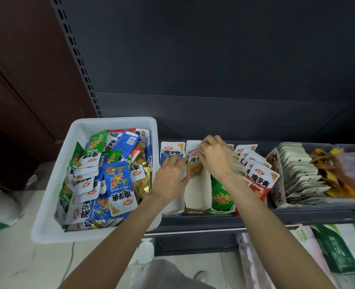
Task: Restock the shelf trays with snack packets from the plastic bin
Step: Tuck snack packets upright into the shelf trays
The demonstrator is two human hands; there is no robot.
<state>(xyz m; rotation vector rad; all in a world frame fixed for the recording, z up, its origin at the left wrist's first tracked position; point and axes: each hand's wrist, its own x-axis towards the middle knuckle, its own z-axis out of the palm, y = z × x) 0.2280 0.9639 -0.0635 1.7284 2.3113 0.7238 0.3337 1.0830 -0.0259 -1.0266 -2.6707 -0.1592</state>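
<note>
**Both hands at the second tray, one gold packet held**

Right hand [215,156], at centre frame, has its fingers curled over the top edge of a gold snack packet [194,166] standing at the far end of a narrow white cardboard tray [197,195]. Left hand [170,174] sits just left of it, fingers fairly straight and laid along the wall between this tray and the blue-packet tray [171,157] beside it; whether its fingertips pinch the gold packet cannot be told, as they are partly hidden.

Tray row, left to right along the dark shelf [255,219]: blue packets, the gold packet's tray (mostly bare white floor towards the viewer), green packets [221,195], red packets [260,180] fanned forward. Further right, a grey-white stack of pouches [297,176] leans in its own box, with loose yellow and orange wrappers [335,174] at the right edge.

White plastic bin [53,184] occupies the lower left of the frame, touching the shelf's left end, heaped with mixed blue, green, gold and white packets [118,182] lying in no order.
</note>
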